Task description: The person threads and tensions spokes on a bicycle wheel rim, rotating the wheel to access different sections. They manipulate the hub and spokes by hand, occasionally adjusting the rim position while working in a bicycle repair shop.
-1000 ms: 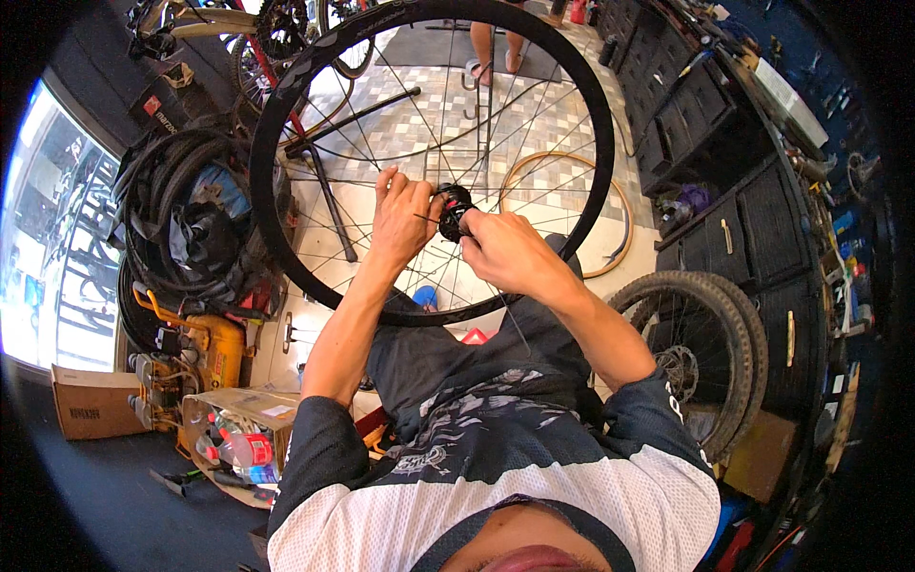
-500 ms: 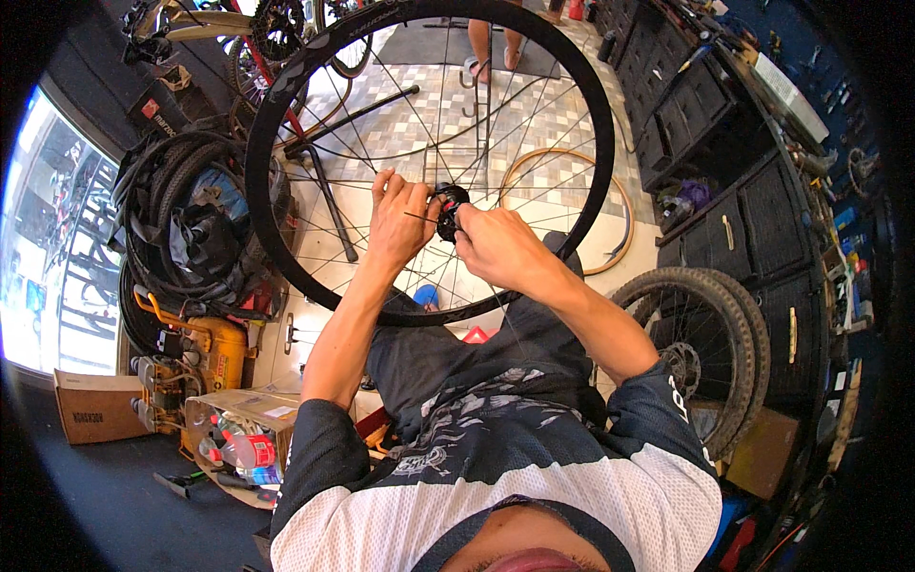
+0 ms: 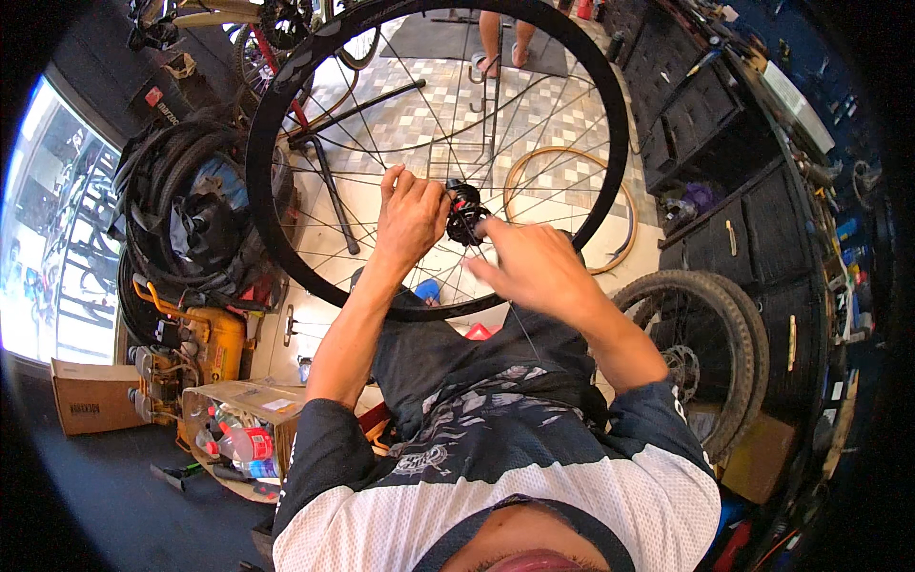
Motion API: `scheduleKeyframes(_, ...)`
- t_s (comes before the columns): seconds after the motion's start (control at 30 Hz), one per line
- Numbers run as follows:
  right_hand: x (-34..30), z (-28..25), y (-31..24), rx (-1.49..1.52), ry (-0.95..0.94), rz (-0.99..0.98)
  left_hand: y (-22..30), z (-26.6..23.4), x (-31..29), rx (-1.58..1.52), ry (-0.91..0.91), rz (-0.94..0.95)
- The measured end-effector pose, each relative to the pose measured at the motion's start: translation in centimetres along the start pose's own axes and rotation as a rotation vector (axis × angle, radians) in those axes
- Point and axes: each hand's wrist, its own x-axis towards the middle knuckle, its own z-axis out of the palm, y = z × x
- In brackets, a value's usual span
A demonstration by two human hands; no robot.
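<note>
A spoked bicycle wheel with a deep black rim [image 3: 617, 143] stands tilted in front of me, over my lap. At its centre is a black hub [image 3: 467, 214] with a bit of red on it. My left hand [image 3: 414, 217] grips the hub's left side, fingers curled; just what the fingertips hold is hidden. Close by on the right, my right hand [image 3: 536, 265] is slightly blurred, its thumb apart from the fingers. The right fingertips lie at the hub's near end, and I cannot tell whether they touch it.
Knobbly tyres on wheels [image 3: 753, 353] lean by the black drawers [image 3: 705, 243] at right. A tan-edged tyre [image 3: 621, 250] lies on the floor. Leftward are hanging tyres [image 3: 143, 257], a yellow compressor [image 3: 219, 343] and a carton of bottles [image 3: 276, 405]. Another person's legs [image 3: 491, 43] stand beyond.
My right hand has loosened from the hub and moved right and slightly down, thumb spreading away. The wheel and my left hand have shifted a little to the right.
</note>
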Motion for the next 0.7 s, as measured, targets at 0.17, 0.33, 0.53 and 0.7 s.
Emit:
scheduleKeyframes(0.17,-9.3,-4.6,-2.3,0.02,-0.065,-0.204,-0.2,0.3,-0.3,0.005,0.01,-0.01)
scheduleKeyframes(0.33,-11.8,-5.5,-2.1,-0.202,0.068,-0.473,-0.4,0.4,-0.1,-0.021,0.005,0.001)
scheduleKeyframes(0.53,-12.0,-5.4,-1.2,-0.371,0.388,-0.552,0.0,0.2,0.0,-0.013,0.014,-0.004)
scheduleKeyframes(0.7,-12.5,-3.1,-0.6,-0.208,0.381,-0.375,-0.1,0.1,0.0,-0.006,-0.005,-0.001)
